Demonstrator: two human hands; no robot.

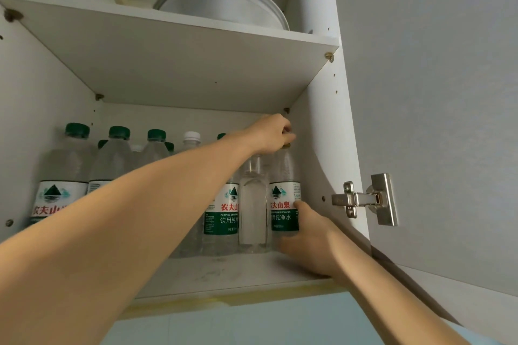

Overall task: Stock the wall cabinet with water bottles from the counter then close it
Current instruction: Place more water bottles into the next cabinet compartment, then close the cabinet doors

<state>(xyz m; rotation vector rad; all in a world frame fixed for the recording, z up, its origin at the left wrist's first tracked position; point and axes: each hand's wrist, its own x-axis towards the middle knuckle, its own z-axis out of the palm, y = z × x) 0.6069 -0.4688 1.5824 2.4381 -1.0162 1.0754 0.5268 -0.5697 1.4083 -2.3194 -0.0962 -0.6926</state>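
Observation:
The wall cabinet (179, 70) is open, and its lower shelf (229, 272) holds several water bottles with green caps and green-white labels (63, 173). A labelled water bottle (284, 193) stands upright at the shelf's far right, near the side wall. My left hand (273, 133) reaches across and grips its cap from above. My right hand (311, 238) holds its lower body, thumb on the label. A clear unlabelled bottle (252, 204) stands just left of it, touching or nearly so.
A white round dish (224, 5) leans on the upper shelf. The open cabinet door (437, 120) hangs at the right, with a metal hinge (364, 199) on the side panel. Bare shelf floor lies in front of the bottles. Pale blue wall shows below the cabinet.

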